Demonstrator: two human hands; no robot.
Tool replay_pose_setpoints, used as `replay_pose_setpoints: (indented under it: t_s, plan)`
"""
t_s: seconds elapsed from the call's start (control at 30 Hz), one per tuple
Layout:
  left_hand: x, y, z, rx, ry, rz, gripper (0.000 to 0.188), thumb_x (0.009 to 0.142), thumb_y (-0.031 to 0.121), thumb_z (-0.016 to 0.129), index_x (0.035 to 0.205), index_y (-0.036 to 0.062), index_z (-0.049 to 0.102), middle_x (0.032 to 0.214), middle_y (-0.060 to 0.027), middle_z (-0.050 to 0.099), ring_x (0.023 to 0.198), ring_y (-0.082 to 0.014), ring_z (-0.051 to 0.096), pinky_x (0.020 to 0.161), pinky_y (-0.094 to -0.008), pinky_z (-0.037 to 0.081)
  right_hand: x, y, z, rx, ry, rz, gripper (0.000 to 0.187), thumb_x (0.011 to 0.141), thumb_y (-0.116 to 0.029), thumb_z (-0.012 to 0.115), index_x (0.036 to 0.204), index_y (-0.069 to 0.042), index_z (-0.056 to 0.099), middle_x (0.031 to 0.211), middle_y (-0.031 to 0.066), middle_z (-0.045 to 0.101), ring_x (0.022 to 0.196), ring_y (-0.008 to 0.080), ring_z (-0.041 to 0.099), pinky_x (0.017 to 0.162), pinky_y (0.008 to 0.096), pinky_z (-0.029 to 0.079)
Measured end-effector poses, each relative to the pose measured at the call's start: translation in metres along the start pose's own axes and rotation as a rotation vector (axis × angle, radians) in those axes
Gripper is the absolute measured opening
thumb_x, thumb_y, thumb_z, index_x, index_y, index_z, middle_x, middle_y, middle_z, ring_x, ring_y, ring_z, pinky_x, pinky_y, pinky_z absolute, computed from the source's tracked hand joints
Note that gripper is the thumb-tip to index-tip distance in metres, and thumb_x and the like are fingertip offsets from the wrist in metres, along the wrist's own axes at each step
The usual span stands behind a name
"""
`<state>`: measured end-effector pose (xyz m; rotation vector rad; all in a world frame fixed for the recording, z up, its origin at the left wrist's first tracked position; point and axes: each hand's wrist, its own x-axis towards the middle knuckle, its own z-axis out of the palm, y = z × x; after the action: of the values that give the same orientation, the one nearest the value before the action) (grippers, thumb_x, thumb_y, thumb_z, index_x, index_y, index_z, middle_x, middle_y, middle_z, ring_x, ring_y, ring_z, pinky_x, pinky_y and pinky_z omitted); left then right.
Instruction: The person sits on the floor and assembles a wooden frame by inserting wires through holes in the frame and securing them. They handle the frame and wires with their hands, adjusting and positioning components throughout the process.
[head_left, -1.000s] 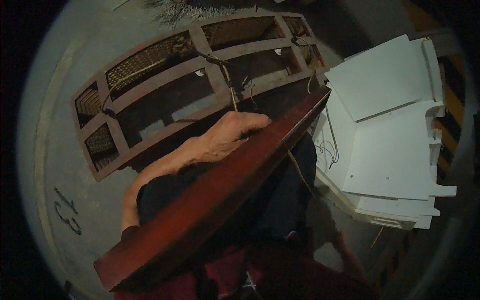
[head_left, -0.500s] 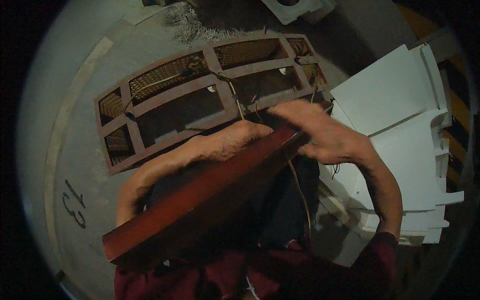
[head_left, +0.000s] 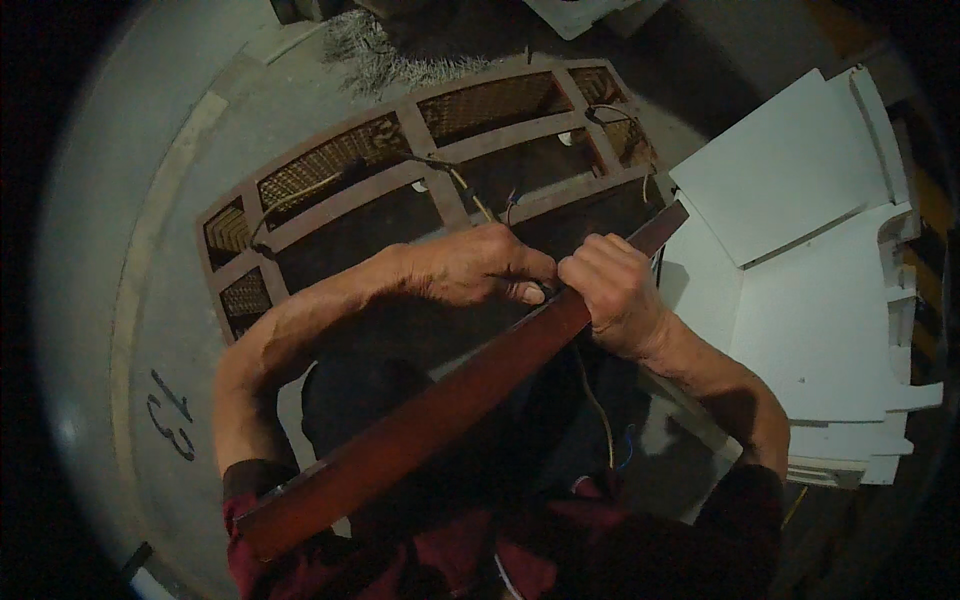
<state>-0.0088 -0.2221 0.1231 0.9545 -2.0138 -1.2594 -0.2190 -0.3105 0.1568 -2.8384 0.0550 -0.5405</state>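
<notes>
A long reddish-brown wooden board slants across my lap, from the lower left up to the right. My right hand is closed round it near its upper end. Just left of that, my left hand has its thumb and fingers pinched together at the board's upper edge. Something small and dark shows at those fingertips, too hidden to name. A thin cable hangs below the board by my right hand. Yellowish wiring runs over a wooden frame with woven mesh panels, lying just beyond my hands.
White boards lie stacked and overlapping at the right. Beyond the frame is a pile of grey shredded material. A painted line and black marking cross the grey floor on the left.
My right hand has come down from above the board's upper end and closed round it. The left hand's fingertips now show, pinched at the edge. The board's lower end has shifted slightly right.
</notes>
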Motion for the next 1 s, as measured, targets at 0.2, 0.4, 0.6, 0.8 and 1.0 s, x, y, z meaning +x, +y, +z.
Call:
replay_pose_setpoints:
  t_s: [0.2,0.4,0.6,0.8,1.0]
  plan:
    - [0.008,-0.007,-0.009,-0.193,-0.022,-0.117,0.026,0.098,0.024,0.059,0.106,-0.0007,0.061,0.090,-0.0151,0.064,0.091,-0.0296,0.063,0.078,-0.0440,0.047,-0.003,0.006,0.007,0.036,0.172,0.018,0.016,0.076,-0.015,0.063,0.073,-0.007,0.050,0.067,0.0070,0.044,0.063,0.0255,0.049,0.059,0.0371,0.038]
    - [0.001,-0.008,0.007,-0.229,0.194,0.075,0.024,0.094,0.016,0.063,0.111,0.0009,0.059,0.103,-0.0145,0.062,0.094,-0.0317,0.061,0.082,-0.0439,0.048,-0.007,0.002,0.010,0.086,0.251,0.047,0.019,0.075,-0.020,0.066,0.079,-0.005,0.057,0.069,0.0077,0.049,0.063,0.0264,0.051,0.059,0.0374,0.038]
    - [0.005,-0.010,0.020,0.082,0.305,0.210,0.016,0.092,0.013,0.062,0.103,0.0023,0.057,0.094,-0.0165,0.056,0.087,-0.0367,0.057,0.075,-0.0458,0.047,-0.010,-0.002,0.014,0.058,0.323,0.078,0.019,0.075,-0.019,0.066,0.080,-0.003,0.057,0.072,0.0094,0.053,0.065,0.0284,0.053,0.061,0.0378,0.040]
    - [0.017,0.004,0.001,0.130,0.066,-0.023,0.021,0.095,0.023,0.059,0.102,0.0023,0.059,0.089,-0.0174,0.062,0.086,-0.0403,0.059,0.074,-0.0478,0.048,-0.015,-0.006,0.019,-0.004,0.356,0.115,0.020,0.075,-0.017,0.066,0.084,-0.002,0.058,0.075,0.0109,0.056,0.067,0.0297,0.054,0.062,0.0392,0.042]
    - [0.009,0.006,-0.004,-0.106,0.172,0.006,0.031,0.097,0.031,0.060,0.100,0.0008,0.062,0.096,-0.0154,0.063,0.088,-0.0319,0.063,0.074,-0.0406,0.049,-0.018,-0.005,0.021,-0.003,0.376,0.103,0.024,0.076,-0.017,0.071,0.090,-0.001,0.057,0.079,0.0117,0.057,0.069,0.0305,0.055,0.066,0.0405,0.045]
